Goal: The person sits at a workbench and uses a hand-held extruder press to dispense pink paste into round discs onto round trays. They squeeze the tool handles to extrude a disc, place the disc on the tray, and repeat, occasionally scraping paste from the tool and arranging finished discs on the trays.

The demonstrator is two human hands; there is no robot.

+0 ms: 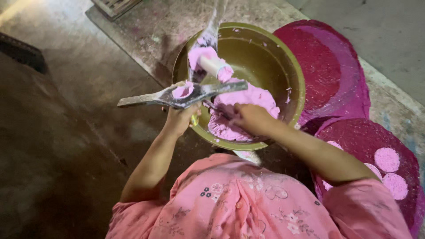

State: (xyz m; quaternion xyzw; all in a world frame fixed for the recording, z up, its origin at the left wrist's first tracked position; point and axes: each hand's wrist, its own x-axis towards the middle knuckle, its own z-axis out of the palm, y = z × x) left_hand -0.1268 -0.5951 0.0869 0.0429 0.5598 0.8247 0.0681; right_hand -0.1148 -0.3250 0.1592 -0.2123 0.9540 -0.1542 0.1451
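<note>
— What's in the container on my feed?

— I see a round olive-green metal bowl on the floor, its near half heaped with soft pink dough. More dough clings to a white cylindrical plunger standing at the bowl's far-left rim.

— And the hands?

— The left hand sits at the bowl's near-left rim, fingers curled up around the underside of a grey flour-dusted metal press whose long handles lie across that rim; a lump of pink dough fills its cup. The right hand is down in the dough, fingers bent into it; I can't tell how much they grip.

— What surrounds it?

— Just right of the bowl lie two round magenta woven mats, overlapping. The nearer one carries pale pink pressed discs near its right edge. The press hides part of the bowl's left rim. The pink floral garment fills the bottom of the view.
</note>
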